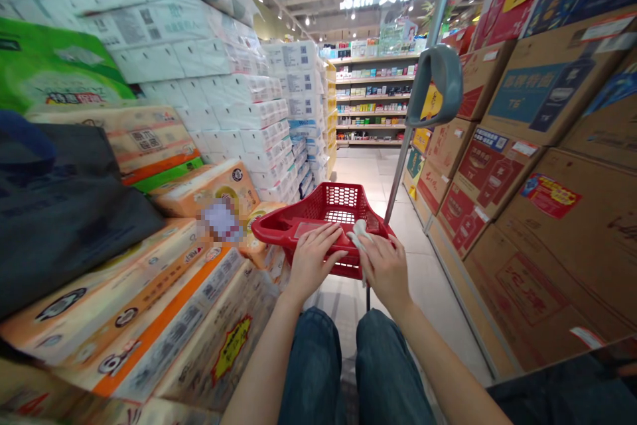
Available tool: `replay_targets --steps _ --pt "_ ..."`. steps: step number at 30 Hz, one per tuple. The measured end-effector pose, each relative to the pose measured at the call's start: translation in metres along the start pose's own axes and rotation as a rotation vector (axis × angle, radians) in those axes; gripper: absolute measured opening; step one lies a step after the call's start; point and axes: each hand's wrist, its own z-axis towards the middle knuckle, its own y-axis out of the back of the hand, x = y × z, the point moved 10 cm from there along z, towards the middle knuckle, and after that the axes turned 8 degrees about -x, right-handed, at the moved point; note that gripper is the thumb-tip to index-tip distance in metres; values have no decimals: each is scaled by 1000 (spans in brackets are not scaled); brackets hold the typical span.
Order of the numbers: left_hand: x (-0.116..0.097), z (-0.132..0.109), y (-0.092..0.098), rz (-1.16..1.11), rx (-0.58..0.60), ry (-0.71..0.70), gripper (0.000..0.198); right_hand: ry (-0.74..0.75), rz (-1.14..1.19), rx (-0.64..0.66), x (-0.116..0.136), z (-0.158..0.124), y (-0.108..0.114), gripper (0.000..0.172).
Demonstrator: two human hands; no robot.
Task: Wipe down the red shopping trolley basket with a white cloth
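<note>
My left hand (314, 260) lies over the near rim of a red plastic shopping basket (279, 226), its fingers curled on the rim. My right hand (385, 272) rests beside it on a crumpled white item (359, 234), which droops over the rim between my hands. I cannot tell exactly what the white item is. The basket's inside shows a lattice of holes. A grey handle (438, 83) tops a metal pole (405, 160) rising behind the basket.
Wrapped packs of tissue paper (149, 325) are stacked high along the left, close to my left arm, with a dark bag (64, 206) against them. Printed cardboard cartons (527, 266) line the right. A tiled aisle (393, 213) runs ahead to shelves of products (373, 97).
</note>
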Motion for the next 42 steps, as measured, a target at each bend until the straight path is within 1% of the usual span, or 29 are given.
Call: replay_targets --steps 2,4,6,8,9,10,12,13,14,15,16,18,20,22,24,25,26,28,30,31,32,34,36,37,38,39,41,42 --pt "2 -1 4 -7 8 -10 46 8 138 -54 -30 -6 11 24" --pt "2 -2 6 -15 17 -17 46 -54 329 -73 -63 -5 11 27" --pt "2 -1 6 -23 24 -18 45 -198 555 -8 -91 1 -5 36" --pt "2 0 5 -27 22 -11 45 -377 754 80 -105 5 -27 41" --pt "2 0 4 -26 19 -6 44 -460 817 84 -108 4 -33 42" --pt "3 1 3 -23 15 1 44 -535 846 43 -110 3 -35 43" --pt "3 2 1 -15 7 14 44 -639 781 -148 -110 -6 -25 43" --pt "3 3 0 -10 3 18 44 -656 693 -254 -106 -13 -16 42" --pt "2 3 -1 -7 -2 20 44 -640 580 -338 -97 -18 -6 41" --pt "1 3 -2 -4 -7 20 44 -591 456 -388 -83 -21 2 38" --pt "0 4 -4 -2 -11 18 45 -515 333 -406 -65 -22 6 35" --pt "-2 5 -6 5 -16 12 45 -349 126 -373 -25 -17 5 28" --pt "-3 6 -7 19 -19 5 45 -249 -10 -295 6 -10 -6 25" --pt "-4 6 -8 29 -15 -6 45 -214 -80 -221 21 -5 -17 28" --pt "-3 7 -9 32 -6 -16 45 -153 -105 -165 24 -4 -21 31" --pt "-2 7 -9 31 -3 -20 45 -108 -108 -148 21 -5 -21 31" --pt "-1 6 -8 29 -2 -20 45 -60 -100 -139 16 -6 -18 31" --pt "0 6 -7 25 1 -20 45 1 -39 -132 -6 -9 -9 28" --pt "1 6 -7 17 4 -21 45 -21 95 -139 -38 -7 1 25" --pt "1 7 -7 12 6 -21 45 -64 193 -122 -57 -3 3 27" --pt "0 7 -8 8 7 -21 45 -129 309 -76 -75 3 1 30" --pt "-1 9 -9 0 8 -19 45 -295 562 87 -105 13 -17 39" --pt "-2 10 -11 -3 3 -15 44 -452 762 253 -120 15 -38 43" --pt "-2 11 -12 -3 -2 -11 44 -512 817 278 -124 15 -44 44" --pt "-2 11 -12 -1 -9 -7 44 -558 842 248 -128 15 -45 44" --pt "-3 11 -13 2 -16 -3 43 -594 838 171 -131 13 -43 45" --pt "-3 12 -14 11 -26 4 43 -624 728 -56 -131 5 -28 45" --pt "-4 12 -14 15 -29 4 43 -604 617 -164 -125 0 -17 45"
